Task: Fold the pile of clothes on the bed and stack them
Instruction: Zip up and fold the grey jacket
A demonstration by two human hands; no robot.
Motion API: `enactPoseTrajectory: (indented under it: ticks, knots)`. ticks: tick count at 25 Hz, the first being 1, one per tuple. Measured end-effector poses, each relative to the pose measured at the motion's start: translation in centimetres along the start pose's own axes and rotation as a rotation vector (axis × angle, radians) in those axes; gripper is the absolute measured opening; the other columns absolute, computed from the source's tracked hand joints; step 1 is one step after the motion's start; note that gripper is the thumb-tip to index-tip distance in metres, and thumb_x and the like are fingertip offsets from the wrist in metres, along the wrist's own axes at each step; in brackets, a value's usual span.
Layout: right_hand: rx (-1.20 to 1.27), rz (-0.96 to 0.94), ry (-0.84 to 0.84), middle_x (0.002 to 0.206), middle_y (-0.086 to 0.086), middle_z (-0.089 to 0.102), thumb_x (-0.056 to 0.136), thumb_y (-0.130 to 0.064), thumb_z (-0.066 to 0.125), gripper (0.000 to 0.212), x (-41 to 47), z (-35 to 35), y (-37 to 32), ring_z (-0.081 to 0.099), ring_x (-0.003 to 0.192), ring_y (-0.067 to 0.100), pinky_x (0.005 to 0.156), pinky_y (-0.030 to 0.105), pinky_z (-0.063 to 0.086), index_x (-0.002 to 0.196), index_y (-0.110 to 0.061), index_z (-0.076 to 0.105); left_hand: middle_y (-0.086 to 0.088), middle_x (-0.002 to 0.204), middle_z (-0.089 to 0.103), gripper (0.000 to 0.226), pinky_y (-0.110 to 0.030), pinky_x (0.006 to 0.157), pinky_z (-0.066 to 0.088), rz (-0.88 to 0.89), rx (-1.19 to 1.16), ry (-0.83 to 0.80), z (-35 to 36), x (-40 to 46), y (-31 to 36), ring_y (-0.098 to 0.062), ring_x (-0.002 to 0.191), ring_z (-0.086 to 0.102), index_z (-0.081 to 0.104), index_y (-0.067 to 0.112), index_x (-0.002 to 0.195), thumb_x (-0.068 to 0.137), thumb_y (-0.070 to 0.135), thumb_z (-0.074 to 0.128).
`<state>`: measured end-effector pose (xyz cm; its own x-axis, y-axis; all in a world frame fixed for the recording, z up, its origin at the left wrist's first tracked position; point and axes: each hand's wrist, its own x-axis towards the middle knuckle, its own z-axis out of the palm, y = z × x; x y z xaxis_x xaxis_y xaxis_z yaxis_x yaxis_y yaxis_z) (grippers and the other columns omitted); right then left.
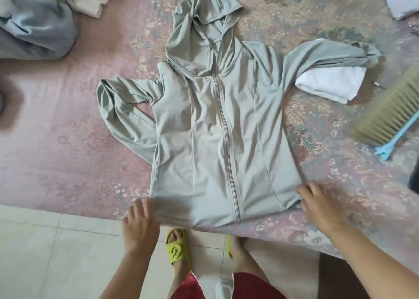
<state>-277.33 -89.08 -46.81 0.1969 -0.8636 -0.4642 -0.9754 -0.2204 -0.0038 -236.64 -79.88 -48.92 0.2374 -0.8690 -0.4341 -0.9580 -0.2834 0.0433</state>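
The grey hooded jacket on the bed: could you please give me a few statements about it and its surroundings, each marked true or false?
1. The grey hooded jacket lies spread out with its zip side up. True.
2. The zip is open from top to bottom. False: it is closed along the front.
3. The left hand and the right hand are at the jacket's bottom corners. True.
4. The brush lies on top of the jacket. False: it lies on the bed, apart from the jacket, at the right edge of the view.
5. One sleeve lies over a folded white cloth. True.
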Motion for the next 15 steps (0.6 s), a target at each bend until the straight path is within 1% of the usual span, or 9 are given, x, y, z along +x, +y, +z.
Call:
enactPoseTrajectory:
  ticks: [2,3,4,6,9,10,11,13,15]
  knots:
    - [-0.179,-0.106,0.100,0.101,0.023,0.062,0.043,0.006,0.085,0.059,-0.5,0.3,-1.3,0.062,0.086,0.041,0.066,0.047,0.051,0.099,-0.001,0.068,-0.021,0.099,0.069,0.033,-0.052,0.064,0.056,0.504,0.159,0.252,0.1,0.1,1.8,-0.039,0.085,0.068,0.048,0.006,0.109,0.078,-0.003,0.044]
    - [-0.219,-0.209,0.137,0.101,0.024,0.064,0.035,0.008,0.085,0.066,-0.6,0.4,-1.8,0.064,0.086,0.040,0.066,0.048,0.052,0.099,0.000,0.069,-0.016,0.098,0.072,0.028,-0.049,0.066,0.057,0.757,0.171,0.361,0.4,0.5,2.4,-0.033,0.085,0.070,0.047,0.008,0.110,0.085,-0.001,0.037]
    - [-0.243,-0.335,0.179,0.098,0.020,0.066,0.032,0.009,0.084,0.068,-0.4,0.4,-2.2,0.065,0.083,0.037,0.065,0.047,0.054,0.098,0.000,0.070,-0.010,0.094,0.073,0.023,-0.042,0.066,0.058,0.915,0.181,0.390,0.3,1.0,2.9,-0.028,0.083,0.071,0.046,0.010,0.108,0.089,0.003,0.038]
    - [-0.213,-0.474,0.219,0.084,0.012,0.069,0.030,0.010,0.085,0.065,0.1,0.2,-2.8,0.067,0.070,0.028,0.062,0.039,0.056,0.092,-0.001,0.072,-0.006,0.083,0.070,0.026,-0.029,0.057,0.055,0.960,0.139,0.375,-0.4,2.1,3.4,-0.024,0.070,0.068,0.045,0.008,0.105,0.080,0.009,0.052]
    - [0.052,-0.308,0.300,0.070,0.011,0.068,0.037,0.019,0.084,0.060,-0.2,0.3,-2.0,0.065,0.057,0.028,0.053,0.035,0.053,0.091,-0.001,0.067,-0.014,0.081,0.068,0.030,-0.029,0.050,0.052,0.810,-0.186,0.383,-0.9,2.7,1.2,-0.028,0.070,0.065,0.047,0.002,0.106,0.077,0.005,0.042]
    - [0.061,-0.281,0.314,0.073,0.011,0.068,0.040,0.019,0.083,0.060,-0.7,0.4,-1.7,0.065,0.060,0.029,0.056,0.036,0.053,0.093,-0.003,0.066,-0.014,0.082,0.068,0.032,-0.029,0.052,0.052,0.795,-0.179,0.410,-1.0,2.7,0.3,-0.027,0.073,0.064,0.048,0.003,0.107,0.075,0.004,0.041]
    - [-0.023,-0.298,0.267,0.081,0.009,0.068,0.040,0.016,0.084,0.061,-1.1,0.5,-1.6,0.067,0.068,0.029,0.062,0.038,0.054,0.095,-0.006,0.067,-0.011,0.083,0.068,0.035,-0.029,0.055,0.053,0.837,-0.096,0.398,-1.0,2.7,-0.5,-0.026,0.074,0.065,0.049,0.005,0.108,0.073,0.005,0.045]
    - [-0.211,-0.341,0.117,0.097,0.006,0.066,0.043,0.011,0.082,0.063,-1.9,1.1,-1.4,0.066,0.086,0.027,0.077,0.041,0.052,0.101,-0.011,0.069,-0.007,0.084,0.068,0.048,-0.030,0.057,0.054,0.974,0.198,0.243,-0.6,2.0,-1.8,-0.025,0.071,0.065,0.058,0.007,0.110,0.063,0.009,0.067]
    - [-0.245,-0.292,-0.013,0.116,0.007,0.059,0.063,0.006,0.072,0.060,-2.5,1.6,-1.5,0.058,0.108,0.027,0.093,0.040,0.043,0.119,-0.014,0.062,-0.007,0.082,0.067,0.060,-0.031,0.053,0.052,0.946,0.365,0.126,-0.3,1.2,-2.2,-0.025,0.065,0.063,0.070,0.006,0.103,0.045,0.011,0.082]
